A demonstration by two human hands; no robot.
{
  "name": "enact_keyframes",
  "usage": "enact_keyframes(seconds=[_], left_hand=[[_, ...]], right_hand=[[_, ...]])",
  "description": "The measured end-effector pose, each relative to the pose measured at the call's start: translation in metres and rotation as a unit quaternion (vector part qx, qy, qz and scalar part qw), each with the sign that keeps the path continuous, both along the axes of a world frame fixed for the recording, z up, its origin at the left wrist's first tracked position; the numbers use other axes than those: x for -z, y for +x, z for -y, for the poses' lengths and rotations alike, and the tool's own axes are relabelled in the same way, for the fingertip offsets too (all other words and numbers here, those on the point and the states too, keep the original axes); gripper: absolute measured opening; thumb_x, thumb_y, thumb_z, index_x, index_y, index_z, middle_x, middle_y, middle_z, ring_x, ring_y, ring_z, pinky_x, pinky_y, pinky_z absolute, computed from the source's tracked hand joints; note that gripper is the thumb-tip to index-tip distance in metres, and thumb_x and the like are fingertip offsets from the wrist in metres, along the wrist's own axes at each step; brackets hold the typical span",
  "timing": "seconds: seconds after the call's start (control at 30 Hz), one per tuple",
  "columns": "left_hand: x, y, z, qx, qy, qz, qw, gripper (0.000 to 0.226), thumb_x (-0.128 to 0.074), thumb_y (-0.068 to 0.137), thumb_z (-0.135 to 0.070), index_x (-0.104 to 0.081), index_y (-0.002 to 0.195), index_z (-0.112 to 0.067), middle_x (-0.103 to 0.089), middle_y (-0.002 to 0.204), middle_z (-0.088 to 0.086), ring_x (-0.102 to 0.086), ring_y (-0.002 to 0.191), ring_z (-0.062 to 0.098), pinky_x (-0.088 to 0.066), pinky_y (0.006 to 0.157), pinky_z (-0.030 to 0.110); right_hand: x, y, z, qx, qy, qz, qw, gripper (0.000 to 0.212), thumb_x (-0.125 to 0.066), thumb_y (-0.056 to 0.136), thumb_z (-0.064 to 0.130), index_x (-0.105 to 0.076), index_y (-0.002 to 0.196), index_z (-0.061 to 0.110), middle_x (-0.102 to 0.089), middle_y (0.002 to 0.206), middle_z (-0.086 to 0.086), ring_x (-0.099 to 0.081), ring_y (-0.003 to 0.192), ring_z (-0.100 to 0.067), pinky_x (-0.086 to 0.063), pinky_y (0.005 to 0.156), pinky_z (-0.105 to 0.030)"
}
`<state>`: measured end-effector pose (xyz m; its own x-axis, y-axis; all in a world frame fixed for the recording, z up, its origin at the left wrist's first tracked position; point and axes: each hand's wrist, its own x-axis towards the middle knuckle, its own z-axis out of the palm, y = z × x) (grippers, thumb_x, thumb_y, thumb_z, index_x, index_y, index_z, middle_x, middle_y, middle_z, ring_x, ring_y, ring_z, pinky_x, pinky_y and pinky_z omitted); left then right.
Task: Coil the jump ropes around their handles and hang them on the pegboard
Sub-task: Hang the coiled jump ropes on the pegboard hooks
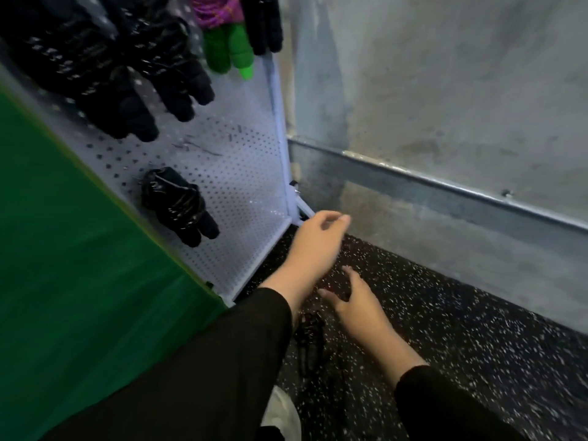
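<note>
Both hands, left and right, reach down loose and hold nothing; beside the pegboard one rope waits on the floor; several wrapped ropes already hang.

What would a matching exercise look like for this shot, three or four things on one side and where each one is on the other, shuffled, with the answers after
Things
1. green-handled rope
2. lone black coiled rope
3. loose black rope
4. left hand

Places
A. on the speckled floor, between the two forearms
B. by the pegboard's bottom corner
C. hanging at the pegboard's top, beside the wall
D. hanging alone low on the pegboard

Pairs: 1-C, 2-D, 3-A, 4-B
</note>
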<state>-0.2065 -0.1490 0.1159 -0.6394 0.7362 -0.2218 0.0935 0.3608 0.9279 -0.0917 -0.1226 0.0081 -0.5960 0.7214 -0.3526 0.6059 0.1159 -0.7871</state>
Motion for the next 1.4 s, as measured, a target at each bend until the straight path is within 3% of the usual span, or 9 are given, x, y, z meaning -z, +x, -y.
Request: enact_keyframes(seconds=[0.2, 0.47, 0.77, 0.93, 1.0, 1.07, 1.17, 1.27, 1.4], left_hand=[[0.104, -0.025, 0.015, -0.04, -0.149, 0.01, 0.988, 0.042, -0.058, 0.102, -0.042, -0.061, 0.134, -0.016, -0.065, 0.129, 0.0, -0.059, 0.11, 0.013, -0.041, 0.091, 0.027], [0.216, -0.017, 0.037, -0.036, -0.332, 0.048, 0.941, 0.052, -0.056, 0.103, -0.035, -0.046, 0.147, -0.008, -0.056, 0.143, 0.013, -0.054, 0.13, 0.03, -0.043, 0.109, 0.036], [0.288, 0.003, 0.045, -0.07, -0.469, 0.088, 0.876, 0.056, -0.053, 0.101, -0.035, -0.036, 0.146, -0.005, -0.053, 0.14, 0.019, -0.054, 0.126, 0.035, -0.043, 0.099, 0.034], [0.294, 0.012, 0.043, -0.085, -0.428, 0.169, 0.884, 0.056, -0.057, 0.099, -0.026, -0.031, 0.145, -0.007, -0.059, 0.117, 0.012, -0.06, 0.11, 0.03, -0.049, 0.097, 0.034], [0.293, 0.013, 0.043, -0.098, -0.409, 0.188, 0.888, 0.051, -0.058, 0.098, -0.025, -0.035, 0.141, -0.011, -0.059, 0.107, 0.006, -0.06, 0.1, 0.025, -0.051, 0.096, 0.036], [0.289, 0.018, 0.043, -0.11, -0.384, 0.217, 0.891, 0.043, -0.059, 0.097, -0.026, -0.039, 0.134, -0.017, -0.061, 0.103, 0.004, -0.062, 0.095, 0.022, -0.054, 0.096, 0.041], [0.275, 0.028, 0.037, -0.121, -0.329, 0.25, 0.902, 0.034, -0.057, 0.098, -0.025, -0.042, 0.128, -0.022, -0.064, 0.105, 0.006, -0.064, 0.095, 0.022, -0.056, 0.093, 0.043], [0.255, 0.034, 0.026, -0.129, -0.253, 0.239, 0.929, 0.024, -0.053, 0.102, -0.027, -0.05, 0.125, -0.023, -0.066, 0.105, 0.006, -0.065, 0.096, 0.021, -0.056, 0.091, 0.041], [0.203, 0.028, 0.007, -0.133, -0.158, 0.161, 0.965, 0.026, -0.046, 0.107, -0.036, -0.059, 0.111, -0.014, -0.068, 0.1, 0.007, -0.064, 0.093, 0.021, -0.052, 0.084, 0.036]], right_hand=[[0.051, 0.046, -0.021, 0.042, -0.105, 0.038, 0.993, 0.085, -0.063, 0.091, 0.058, -0.025, 0.159, 0.024, -0.042, 0.157, -0.006, -0.044, 0.14, -0.023, -0.038, 0.116, -0.041], [0.128, 0.049, -0.028, 0.045, -0.216, 0.099, 0.97, 0.059, -0.043, 0.107, 0.04, -0.026, 0.159, 0.017, -0.041, 0.158, -0.008, -0.041, 0.143, -0.026, -0.031, 0.116, -0.036], [0.195, 0.016, 0.001, 0.008, -0.299, 0.117, 0.947, 0.049, -0.037, 0.109, 0.031, -0.029, 0.158, 0.029, -0.041, 0.156, -0.005, -0.044, 0.14, -0.024, -0.035, 0.117, -0.039], [0.201, 0.013, 0.011, 0.033, -0.36, 0.079, 0.929, 0.054, -0.04, 0.109, 0.027, -0.022, 0.16, 0.028, -0.043, 0.154, -0.001, -0.048, 0.133, -0.02, -0.046, 0.108, -0.041], [0.197, 0.012, 0.01, 0.075, -0.385, 0.059, 0.918, 0.055, -0.042, 0.109, 0.026, -0.021, 0.16, 0.028, -0.055, 0.131, 0.005, -0.055, 0.115, -0.018, -0.052, 0.088, -0.035], [0.193, 0.012, 0.006, 0.111, -0.393, 0.039, 0.912, 0.055, -0.045, 0.108, 0.022, -0.024, 0.159, 0.026, -0.056, 0.116, 0.008, -0.057, 0.105, -0.016, -0.053, 0.081, -0.034], [0.184, 0.014, -0.004, 0.148, -0.353, 0.022, 0.923, 0.052, -0.051, 0.105, 0.022, -0.035, 0.154, 0.025, -0.056, 0.14, -0.003, -0.059, 0.121, -0.022, -0.051, 0.103, -0.047], [0.162, 0.016, -0.018, 0.141, -0.304, -0.028, 0.942, 0.034, -0.061, 0.099, 0.029, -0.054, 0.132, 0.031, -0.058, 0.135, -0.005, -0.063, 0.116, -0.019, -0.053, 0.103, -0.043], [0.119, 0.005, -0.036, 0.185, -0.261, -0.097, 0.942, 0.058, -0.069, 0.093, 0.037, -0.048, 0.146, 0.026, -0.05, 0.139, 0.001, -0.06, 0.118, -0.018, -0.053, 0.103, -0.046]])
